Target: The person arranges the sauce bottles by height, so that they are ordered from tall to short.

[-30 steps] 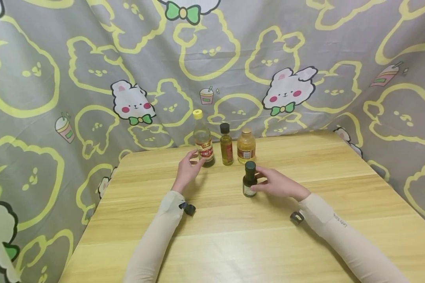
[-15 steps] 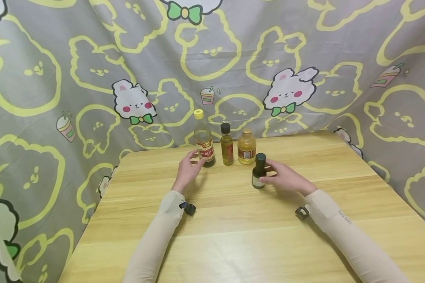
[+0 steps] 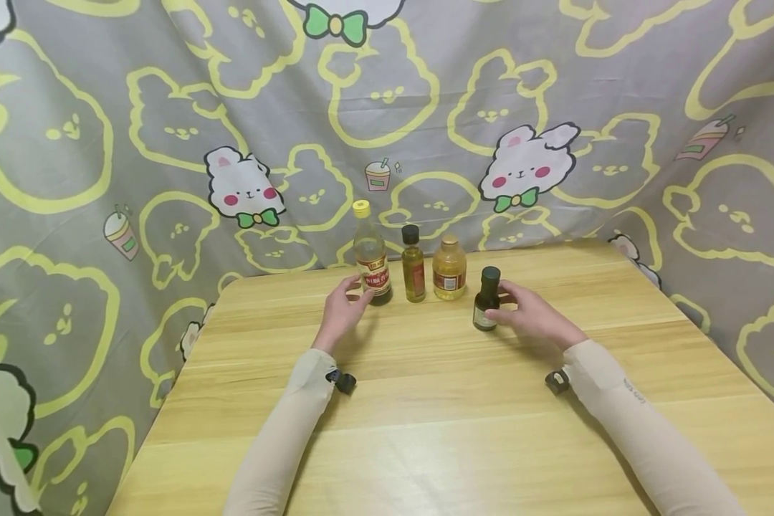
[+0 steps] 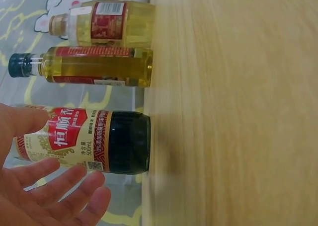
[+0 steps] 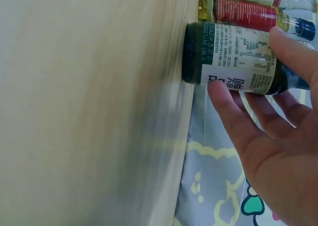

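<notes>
In the head view my right hand (image 3: 530, 309) holds a small dark sauce bottle (image 3: 486, 315) upright, thumb on one side and fingers on the other. Its pale printed label (image 5: 238, 54) shows in the right wrist view. My left hand (image 3: 345, 309) is at a tall vinegar bottle (image 3: 373, 269) with a yellow cap and a red label. In the left wrist view the left thumb overlaps that bottle's label (image 4: 69, 131), while the fingers are spread and loosely bent beside it. Whether this hand touches the glass I cannot tell.
Between the vinegar bottle and the sauce bottle stand a slim oil bottle (image 3: 413, 272) with a black cap and a rounded jar-like bottle (image 3: 448, 276) of yellow liquid. All are near the back of the wooden table (image 3: 426, 444). A patterned cloth (image 3: 419, 107) hangs behind.
My right hand has shifted the sauce bottle to the right and farther back, from in front of the rounded bottle to its right side. The left hand stays in place.
</notes>
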`<state>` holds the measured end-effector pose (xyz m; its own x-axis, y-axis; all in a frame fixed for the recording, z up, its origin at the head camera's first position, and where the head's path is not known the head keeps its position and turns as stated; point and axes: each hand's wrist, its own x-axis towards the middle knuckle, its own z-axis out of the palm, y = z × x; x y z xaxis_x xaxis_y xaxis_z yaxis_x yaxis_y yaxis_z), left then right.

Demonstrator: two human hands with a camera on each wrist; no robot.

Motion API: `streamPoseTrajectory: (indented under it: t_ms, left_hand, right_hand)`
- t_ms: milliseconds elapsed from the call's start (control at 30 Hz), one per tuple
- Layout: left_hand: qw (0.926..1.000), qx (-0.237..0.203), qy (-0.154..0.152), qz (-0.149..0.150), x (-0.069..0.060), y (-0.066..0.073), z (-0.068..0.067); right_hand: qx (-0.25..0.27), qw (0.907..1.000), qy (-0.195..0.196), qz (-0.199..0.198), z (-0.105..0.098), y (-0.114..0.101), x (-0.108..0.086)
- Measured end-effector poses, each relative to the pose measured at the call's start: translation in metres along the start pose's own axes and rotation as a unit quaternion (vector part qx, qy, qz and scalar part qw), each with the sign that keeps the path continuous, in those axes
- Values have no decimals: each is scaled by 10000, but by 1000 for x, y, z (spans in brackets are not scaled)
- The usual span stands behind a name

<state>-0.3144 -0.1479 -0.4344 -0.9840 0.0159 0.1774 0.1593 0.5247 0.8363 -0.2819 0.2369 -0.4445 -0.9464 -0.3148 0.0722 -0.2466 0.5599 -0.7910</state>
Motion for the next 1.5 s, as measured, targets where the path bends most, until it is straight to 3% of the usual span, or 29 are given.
streamPoseTrajectory:
  t_ms: [567, 1167, 1500]
  left_hand:
    - [10000, 26, 43, -3, -2, -1, -1]
    - [10000, 38, 56, -1, -2, -3, -1]
    - [10000, 68, 46, -17, -3, -2, -2]
  right_hand:
    - [81, 9990, 360, 247, -7, 9, 23]
    - [647, 9966, 263, 438, -15, 13, 44]
    - [513, 9973, 310, 421, -19, 18, 58]
